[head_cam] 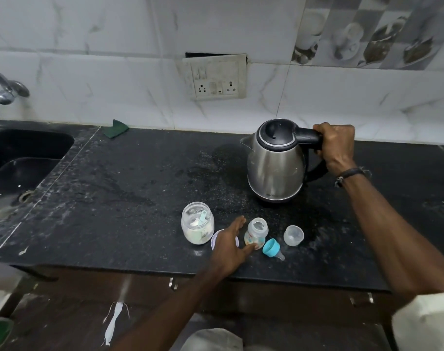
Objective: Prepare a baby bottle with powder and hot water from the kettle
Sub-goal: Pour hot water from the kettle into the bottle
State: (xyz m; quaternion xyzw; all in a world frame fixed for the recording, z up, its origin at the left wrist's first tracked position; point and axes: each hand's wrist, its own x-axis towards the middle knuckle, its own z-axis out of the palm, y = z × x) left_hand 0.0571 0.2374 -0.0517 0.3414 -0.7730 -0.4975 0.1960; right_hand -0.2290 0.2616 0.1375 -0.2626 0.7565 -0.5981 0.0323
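On the speckled black desk (129, 188): steel kettle (275, 163), clear bottle (255, 234).
Right hand (336, 145) grips and hides the kettle handle; left hand (229, 243), fingers spread, touches the bottle.

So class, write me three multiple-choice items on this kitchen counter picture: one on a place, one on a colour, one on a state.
1. Where does the powder jar stand?
A. left of the baby bottle
B. behind the kettle
C. in the sink

2. What colour is the teat ring?
A. red
B. turquoise
C. black

3. What is the right hand doing?
A. resting flat on the counter
B. gripping the kettle handle
C. holding the clear cap

Answers: 1 A, the jar is on the counter to the bottle's left. 2 B, the ring lying by the bottle is turquoise. 3 B, its fingers curl round the black handle.
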